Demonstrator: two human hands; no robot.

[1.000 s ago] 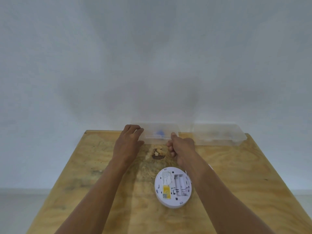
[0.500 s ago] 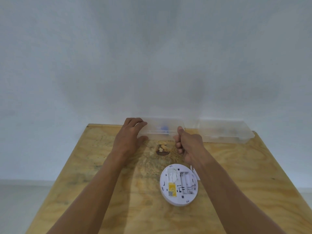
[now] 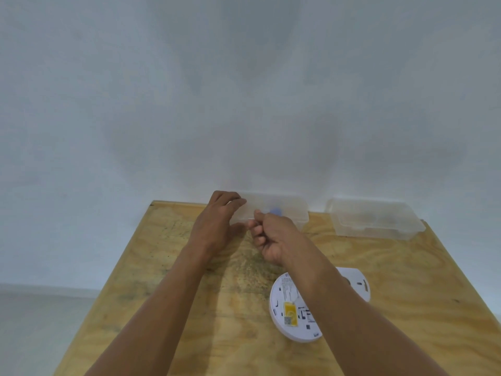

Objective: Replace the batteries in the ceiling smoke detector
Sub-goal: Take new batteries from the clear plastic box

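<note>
Detector (image 3: 291,313) lies back-up (label showing) under right forearm.

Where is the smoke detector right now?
Head view: the smoke detector lies back-up on the wooden table, lower right of centre, partly under the right forearm.

A plywood table (image 3: 168,267) with yellowish grain and dark staining near its middle is set with its far edge against a plain, evenly lit white wall (image 3: 244,90), and a strip of pale grey floor (image 3: 40,329) is seen past the table's left edge.
</note>
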